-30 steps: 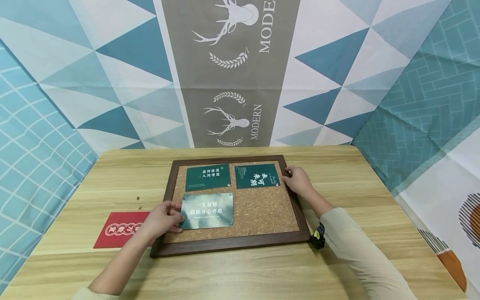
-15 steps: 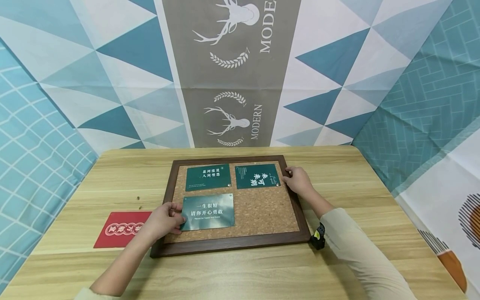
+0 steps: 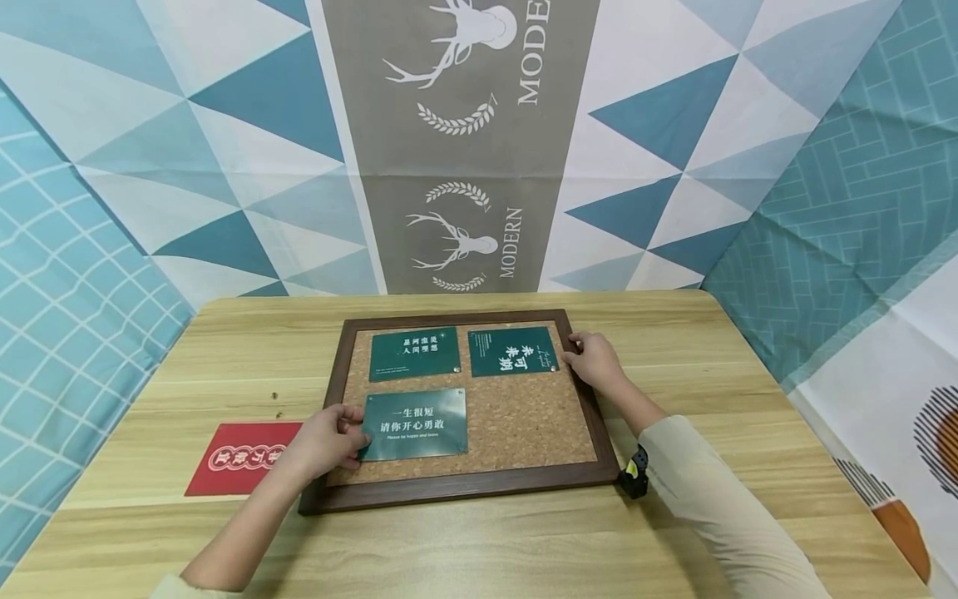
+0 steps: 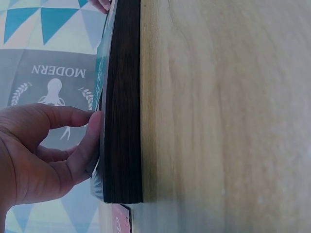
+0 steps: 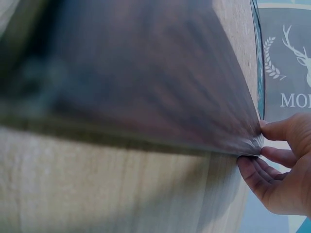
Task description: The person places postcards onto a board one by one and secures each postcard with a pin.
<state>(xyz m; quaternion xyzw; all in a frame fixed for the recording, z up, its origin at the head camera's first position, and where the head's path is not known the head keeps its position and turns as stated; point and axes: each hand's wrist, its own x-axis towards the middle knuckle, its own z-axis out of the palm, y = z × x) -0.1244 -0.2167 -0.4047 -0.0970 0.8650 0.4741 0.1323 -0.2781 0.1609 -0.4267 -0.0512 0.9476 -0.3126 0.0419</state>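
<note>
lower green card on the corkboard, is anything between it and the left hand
No, nothing visible stands between them: the fingers of the left hand are at the left edge of the lower green card, holding it. The right hand is out of the way, at the right side of the brown frame.

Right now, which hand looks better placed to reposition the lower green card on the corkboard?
Likely the left: the left hand pinches the lower green card at its left edge, while the right hand grips the brown frame at its right side, away from that card.
</note>
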